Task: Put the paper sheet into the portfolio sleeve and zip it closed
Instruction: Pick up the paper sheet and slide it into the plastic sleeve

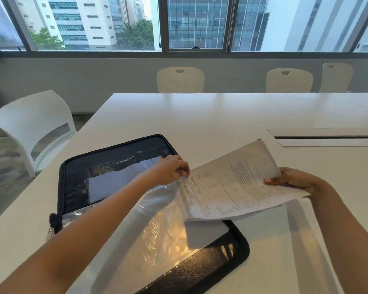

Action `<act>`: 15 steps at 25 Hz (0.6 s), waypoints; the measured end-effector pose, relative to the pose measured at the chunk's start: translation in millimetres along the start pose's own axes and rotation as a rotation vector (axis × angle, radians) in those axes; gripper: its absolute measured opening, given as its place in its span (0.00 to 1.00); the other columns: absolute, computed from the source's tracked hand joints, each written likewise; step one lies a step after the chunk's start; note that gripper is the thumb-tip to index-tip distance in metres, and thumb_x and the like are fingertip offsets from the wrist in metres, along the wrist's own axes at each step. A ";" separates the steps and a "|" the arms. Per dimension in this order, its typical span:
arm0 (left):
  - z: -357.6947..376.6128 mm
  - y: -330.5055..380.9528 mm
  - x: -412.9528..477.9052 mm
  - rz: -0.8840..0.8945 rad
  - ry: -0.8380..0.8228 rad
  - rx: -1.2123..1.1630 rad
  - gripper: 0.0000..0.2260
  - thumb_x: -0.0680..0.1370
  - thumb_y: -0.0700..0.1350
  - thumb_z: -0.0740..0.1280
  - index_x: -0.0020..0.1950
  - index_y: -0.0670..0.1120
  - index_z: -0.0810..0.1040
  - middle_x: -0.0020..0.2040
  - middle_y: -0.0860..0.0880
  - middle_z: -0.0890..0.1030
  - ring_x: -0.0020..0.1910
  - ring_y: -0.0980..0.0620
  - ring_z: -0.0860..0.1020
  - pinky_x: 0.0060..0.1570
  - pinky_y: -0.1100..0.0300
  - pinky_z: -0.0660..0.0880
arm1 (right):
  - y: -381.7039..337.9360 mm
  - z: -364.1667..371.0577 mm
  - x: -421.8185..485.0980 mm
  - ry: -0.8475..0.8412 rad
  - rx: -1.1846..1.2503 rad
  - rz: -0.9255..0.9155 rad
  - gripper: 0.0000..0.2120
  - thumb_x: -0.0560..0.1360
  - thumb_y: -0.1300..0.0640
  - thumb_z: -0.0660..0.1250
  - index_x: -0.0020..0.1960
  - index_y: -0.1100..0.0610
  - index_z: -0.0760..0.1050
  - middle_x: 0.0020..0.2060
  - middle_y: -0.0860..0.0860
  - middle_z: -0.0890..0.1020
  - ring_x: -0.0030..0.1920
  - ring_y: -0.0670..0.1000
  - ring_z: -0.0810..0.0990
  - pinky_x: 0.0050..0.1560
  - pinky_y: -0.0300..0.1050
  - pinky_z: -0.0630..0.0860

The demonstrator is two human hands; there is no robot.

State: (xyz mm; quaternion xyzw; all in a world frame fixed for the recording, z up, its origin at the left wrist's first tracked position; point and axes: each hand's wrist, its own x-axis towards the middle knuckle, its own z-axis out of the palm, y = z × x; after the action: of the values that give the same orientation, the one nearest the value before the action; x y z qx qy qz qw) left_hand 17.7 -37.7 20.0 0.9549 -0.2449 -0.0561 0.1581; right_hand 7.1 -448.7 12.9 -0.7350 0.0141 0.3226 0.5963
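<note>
I see the black portfolio (219, 258) lying open on the white bench (221, 115), its zipper pull (53, 224) hanging at the left edge. My left hand (174, 168) reaches across it, and its fingers (184, 169) pinch the top edge of the clear sleeve (157, 219), lifting the film off the near panel. My right hand (293, 179) holds the paper sheet (242, 185) by its right edge, thumb pressed on top. The other fingers are under the page, so I cannot tell how they lie. The sheet's left end sits under the lifted film and the rest is outside, raised above the bench. Its print is too small to read. A pocket label (125, 160) on the far panel reads "IMPORTANT PAPER", with a grey sheet (119, 183) tucked below it.
</note>
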 end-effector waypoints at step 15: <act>80.4 125.7 -115.8 -0.117 -0.039 0.299 0.29 0.83 0.52 0.53 0.78 0.41 0.45 0.79 0.39 0.46 0.78 0.41 0.44 0.75 0.43 0.44 | 15.7 4.0 9.0 0.036 0.079 0.004 0.22 0.73 0.63 0.68 0.65 0.67 0.72 0.57 0.68 0.80 0.46 0.64 0.83 0.39 0.55 0.83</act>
State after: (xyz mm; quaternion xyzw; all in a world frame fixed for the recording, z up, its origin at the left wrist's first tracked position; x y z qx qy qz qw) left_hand -154.8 -107.9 -11.1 0.9792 -0.1976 -0.0466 0.0058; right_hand 6.1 -446.5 -5.5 -0.7167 0.0389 0.3097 0.6237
